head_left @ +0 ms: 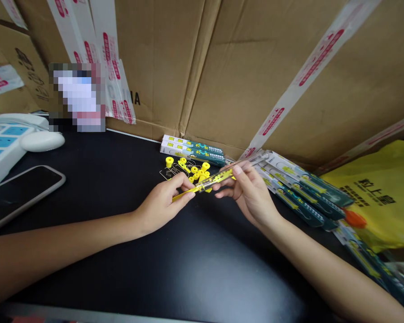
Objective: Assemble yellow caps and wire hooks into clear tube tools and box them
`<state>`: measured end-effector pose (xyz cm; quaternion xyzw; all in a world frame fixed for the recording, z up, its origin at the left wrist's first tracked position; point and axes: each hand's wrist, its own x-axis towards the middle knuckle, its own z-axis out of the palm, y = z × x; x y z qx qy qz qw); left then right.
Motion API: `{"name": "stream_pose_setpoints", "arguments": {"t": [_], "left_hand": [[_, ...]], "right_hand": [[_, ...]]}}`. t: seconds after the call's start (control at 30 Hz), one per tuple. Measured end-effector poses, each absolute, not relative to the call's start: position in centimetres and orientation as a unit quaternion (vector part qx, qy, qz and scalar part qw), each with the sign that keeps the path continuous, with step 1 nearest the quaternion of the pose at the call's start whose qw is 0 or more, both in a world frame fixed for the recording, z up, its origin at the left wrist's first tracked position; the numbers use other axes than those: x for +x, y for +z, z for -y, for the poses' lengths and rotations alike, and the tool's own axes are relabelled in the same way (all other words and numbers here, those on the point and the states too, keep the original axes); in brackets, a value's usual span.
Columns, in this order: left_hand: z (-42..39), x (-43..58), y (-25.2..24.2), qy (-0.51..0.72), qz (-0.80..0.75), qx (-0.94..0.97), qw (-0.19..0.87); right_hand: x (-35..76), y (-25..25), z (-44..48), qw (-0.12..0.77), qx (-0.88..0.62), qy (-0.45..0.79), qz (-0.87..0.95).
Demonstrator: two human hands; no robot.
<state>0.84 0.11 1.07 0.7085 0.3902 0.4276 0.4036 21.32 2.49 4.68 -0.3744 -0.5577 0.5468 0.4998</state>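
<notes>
My left hand (163,202) pinches a thin yellow rod (185,194) between thumb and fingertips. Its right end meets a clear tube (215,179) with yellow and black markings inside. My right hand (251,190) grips that tube between thumb and fingers, and the tube slants up to the right. Just behind the hands, several small yellow plastic caps (169,162) and thin metal hooks (164,174) lie in a loose pile on the black table (128,269). Whether the rod's end sits inside the tube is too small to tell.
Boxed packs (191,148) lie behind the pile, and more packs (299,188) lie at the right beside a yellow bag (373,193). A phone (20,197) and a power strip (6,143) are at the left. Cardboard boxes (155,58) stand behind the table.
</notes>
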Motion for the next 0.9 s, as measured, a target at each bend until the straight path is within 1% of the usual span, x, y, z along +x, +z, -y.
{"name": "stream_pose_setpoints", "arguments": {"t": [0.13,0.2,0.37,0.47,0.67,0.9], "left_hand": [[-0.1,0.9,1.2,0.434,-0.406,0.692,0.409],[-0.1,0.9,1.2,0.449,-0.409,0.666,0.433],[-0.2,1.0,1.2,0.451,-0.399,0.572,0.558],[-0.1,1.0,1.4,0.438,-0.394,0.529,0.611],[0.3,1.2,1.5,0.409,-0.406,0.531,0.621],[0.0,1.6,1.0,0.400,-0.375,0.542,0.637]], "right_hand": [[21.0,4.4,-2.3,0.495,-0.373,0.566,0.544],[21.0,4.3,-2.3,0.488,-0.369,0.574,0.544],[21.0,3.9,-2.0,0.454,-0.347,0.599,0.561],[20.8,3.5,-1.5,0.423,-0.335,0.610,0.580],[20.2,3.2,-0.8,0.391,-0.302,0.603,0.626],[20.3,3.4,-0.6,0.369,-0.282,0.665,0.585]]}}
